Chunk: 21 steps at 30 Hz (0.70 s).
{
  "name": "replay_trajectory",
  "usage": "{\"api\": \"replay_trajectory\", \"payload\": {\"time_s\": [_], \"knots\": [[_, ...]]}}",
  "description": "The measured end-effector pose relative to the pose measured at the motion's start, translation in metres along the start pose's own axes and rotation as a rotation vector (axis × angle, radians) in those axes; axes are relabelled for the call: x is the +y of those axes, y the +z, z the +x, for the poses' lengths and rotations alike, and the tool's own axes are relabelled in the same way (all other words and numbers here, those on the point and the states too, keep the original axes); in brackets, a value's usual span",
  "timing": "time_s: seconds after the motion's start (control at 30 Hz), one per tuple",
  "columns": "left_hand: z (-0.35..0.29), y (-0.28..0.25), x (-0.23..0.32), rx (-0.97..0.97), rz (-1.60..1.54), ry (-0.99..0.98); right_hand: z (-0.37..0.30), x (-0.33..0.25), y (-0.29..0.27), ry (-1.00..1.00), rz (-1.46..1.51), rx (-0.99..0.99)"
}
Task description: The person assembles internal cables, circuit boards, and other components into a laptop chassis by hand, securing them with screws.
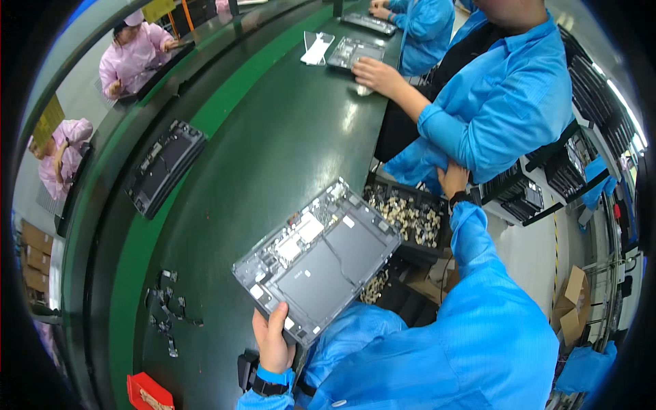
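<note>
My left hand (273,342) grips an opened flat tablet-like device (321,266) by its lower left corner, the thumb on top. Its exposed inside shows a circuit board along the upper left side and large dark battery panels. The device is tilted above the green table's near edge. My right arm reaches out to the right, and my right hand (453,179) is up against the blue coat (495,116) of the co-worker beside me. Its fingertips are partly hidden there, so I cannot make out anything in them.
Small pale and metallic parts fill a black bin (410,215) below the device. More opened devices (166,167) lie on the line at left. Loose black cables (166,311) and a red box (149,391) sit on the table (273,143). An open carton (572,304) stands at right.
</note>
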<state>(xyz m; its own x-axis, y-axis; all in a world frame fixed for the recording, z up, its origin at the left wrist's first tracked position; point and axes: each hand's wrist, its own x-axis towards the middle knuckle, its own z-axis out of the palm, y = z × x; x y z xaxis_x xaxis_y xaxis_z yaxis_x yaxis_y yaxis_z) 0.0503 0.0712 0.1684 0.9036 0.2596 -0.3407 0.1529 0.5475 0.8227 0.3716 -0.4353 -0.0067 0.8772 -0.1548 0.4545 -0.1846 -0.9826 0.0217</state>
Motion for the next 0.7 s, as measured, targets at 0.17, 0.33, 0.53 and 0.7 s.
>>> {"api": "replay_trajectory", "payload": {"time_s": [0.17,0.33,0.53,0.7], "knots": [[-0.001,-0.012,-0.007,-0.019,-0.036,-0.044,0.001,-0.006,-0.007,-0.07,0.105,-0.066],[-0.002,-0.013,-0.007,-0.031,-0.045,-0.039,0.015,0.003,0.013,-0.084,0.089,0.0],[0.0,-0.011,-0.005,-0.017,-0.052,-0.053,0.017,-0.018,0.006,-0.05,-0.001,-0.041],[0.001,-0.01,-0.005,-0.035,-0.064,-0.039,0.027,-0.012,0.012,-0.009,-0.04,-0.069]]}}
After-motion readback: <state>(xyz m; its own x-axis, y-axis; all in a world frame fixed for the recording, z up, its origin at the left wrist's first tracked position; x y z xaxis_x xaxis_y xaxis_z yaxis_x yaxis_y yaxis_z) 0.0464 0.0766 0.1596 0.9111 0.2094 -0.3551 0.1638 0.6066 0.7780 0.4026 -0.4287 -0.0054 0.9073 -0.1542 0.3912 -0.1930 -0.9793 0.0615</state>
